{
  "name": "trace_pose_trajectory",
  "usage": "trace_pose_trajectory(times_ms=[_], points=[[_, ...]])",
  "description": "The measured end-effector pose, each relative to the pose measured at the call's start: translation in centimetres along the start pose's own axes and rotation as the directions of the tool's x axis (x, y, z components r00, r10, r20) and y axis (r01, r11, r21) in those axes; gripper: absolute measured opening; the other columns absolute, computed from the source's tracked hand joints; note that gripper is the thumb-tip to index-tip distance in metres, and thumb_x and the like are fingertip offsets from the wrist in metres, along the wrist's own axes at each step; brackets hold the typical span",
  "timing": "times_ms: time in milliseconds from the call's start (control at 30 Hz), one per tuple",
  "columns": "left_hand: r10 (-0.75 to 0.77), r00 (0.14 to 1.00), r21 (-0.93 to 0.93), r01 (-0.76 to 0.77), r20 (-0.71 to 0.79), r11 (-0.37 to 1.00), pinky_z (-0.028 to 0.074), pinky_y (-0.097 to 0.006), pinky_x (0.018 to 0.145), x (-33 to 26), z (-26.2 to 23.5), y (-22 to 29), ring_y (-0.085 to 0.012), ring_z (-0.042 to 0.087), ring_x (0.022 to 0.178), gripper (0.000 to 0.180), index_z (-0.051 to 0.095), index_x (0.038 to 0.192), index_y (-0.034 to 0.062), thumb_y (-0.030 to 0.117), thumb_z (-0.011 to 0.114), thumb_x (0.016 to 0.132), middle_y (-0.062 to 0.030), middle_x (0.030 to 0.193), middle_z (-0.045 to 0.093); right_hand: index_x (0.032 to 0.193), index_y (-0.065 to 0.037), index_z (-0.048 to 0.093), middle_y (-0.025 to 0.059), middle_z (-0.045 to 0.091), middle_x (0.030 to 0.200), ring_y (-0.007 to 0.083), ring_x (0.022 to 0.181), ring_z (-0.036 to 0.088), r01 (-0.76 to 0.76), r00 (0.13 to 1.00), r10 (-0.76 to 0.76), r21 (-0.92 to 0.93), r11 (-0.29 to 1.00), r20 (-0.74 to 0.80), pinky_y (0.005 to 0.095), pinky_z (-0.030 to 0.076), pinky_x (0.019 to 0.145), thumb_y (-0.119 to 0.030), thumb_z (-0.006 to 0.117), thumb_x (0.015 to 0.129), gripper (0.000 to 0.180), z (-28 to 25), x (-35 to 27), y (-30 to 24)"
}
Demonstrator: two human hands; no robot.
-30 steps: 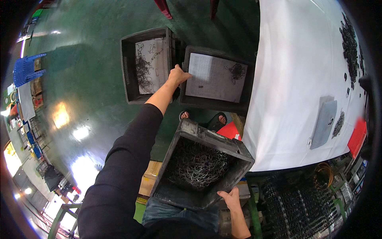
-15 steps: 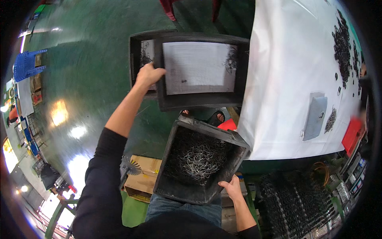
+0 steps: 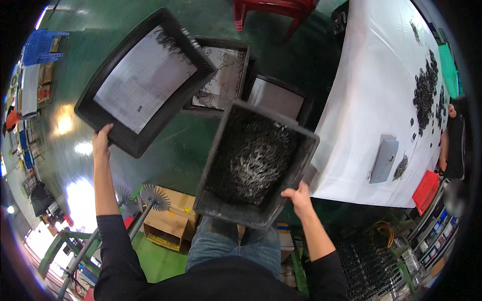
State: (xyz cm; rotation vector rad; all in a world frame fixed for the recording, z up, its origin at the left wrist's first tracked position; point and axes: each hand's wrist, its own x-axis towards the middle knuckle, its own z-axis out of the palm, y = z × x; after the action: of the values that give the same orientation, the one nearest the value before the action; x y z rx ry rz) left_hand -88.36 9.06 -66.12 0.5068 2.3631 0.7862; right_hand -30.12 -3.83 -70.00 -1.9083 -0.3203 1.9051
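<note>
My left hand (image 3: 102, 138) grips the near corner of a black plastic crate (image 3: 90, 103), raised and tilted at the left. A white sheet lines this crate, and a few dark bent wire pieces lie at its far end. In my right hand (image 3: 299, 199) is the right rim of a second black crate (image 3: 213, 175), in front of my legs. A heap of dark and silvery wire hooks (image 3: 256, 165) fills its bottom. Beyond them stand a lined crate (image 3: 228, 78) with scattered hooks and another lined crate (image 3: 277, 98), partly hidden.
On the right, a white-covered table (image 3: 346, 125) bears a pile of black pieces (image 3: 426, 98) and a grey pouch (image 3: 384, 158). A red stool (image 3: 273, 7) stands at the back. Cardboard boxes (image 3: 168, 215) and a wheel-like brush (image 3: 155, 197) are near my left. Another person (image 3: 454, 135) is at the far right.
The white-lined crate has come off the stack, moving left and tilting in my left hand, which uncovers the crates beneath. My right hand's crate has shifted slightly up and away from me.
</note>
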Motion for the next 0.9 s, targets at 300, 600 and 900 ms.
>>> trace_pose_trajectory(times_ms=[300, 600, 900], points=[[-0.404, 0.914, -0.423, 0.378, 0.030, 0.823, 0.050, -0.035, 0.067, -4.5, -11.6, -17.8, -0.0204, 0.063, 0.076, 0.026, 0.064, 0.096, 0.0067, 0.017, 0.069, 0.072, -0.0052, 0.089, 0.066, 0.102, -0.005, 0.058, 0.0049, 0.060, 0.082, 0.0182, 0.069, 0.054, 0.059, 0.962, -0.125, -0.264, 0.963, -0.242, 0.0304, 0.041, 0.057, 0.004, 0.062, 0.055, 0.049, -1.6, 7.6, -10.1], [-0.611, 0.789, -0.613, 0.516, 0.068, 0.598, 0.050, -0.037, 0.076, -11.8, -11.7, -24.2, -0.0211, 0.063, 0.087, 0.028, 0.061, 0.098, 0.0086, 0.018, 0.069, 0.074, -0.0049, 0.096, 0.065, 0.103, -0.005, 0.057, 0.0075, 0.053, 0.082, 0.0228, 0.070, 0.050, 0.047, 0.923, -0.139, -0.253, 0.966, -0.360, 0.0372, 0.038, 0.056, 0.000, 0.061, 0.050, 0.054, -5.4, 21.2, -9.3], [-0.623, 0.771, -0.667, 0.534, 0.132, 0.520, 0.049, -0.040, 0.089, -19.0, -7.2, -27.3, -0.0242, 0.062, 0.099, 0.034, 0.058, 0.109, 0.0037, 0.014, 0.066, 0.078, -0.0090, 0.106, 0.065, 0.096, -0.006, 0.060, 0.0106, 0.060, 0.087, 0.0253, 0.078, 0.056, -0.102, 0.939, 0.010, -0.251, 0.963, -0.343, 0.0390, 0.044, 0.066, 0.000, 0.061, 0.054, 0.043, -8.2, 31.0, -5.2]])
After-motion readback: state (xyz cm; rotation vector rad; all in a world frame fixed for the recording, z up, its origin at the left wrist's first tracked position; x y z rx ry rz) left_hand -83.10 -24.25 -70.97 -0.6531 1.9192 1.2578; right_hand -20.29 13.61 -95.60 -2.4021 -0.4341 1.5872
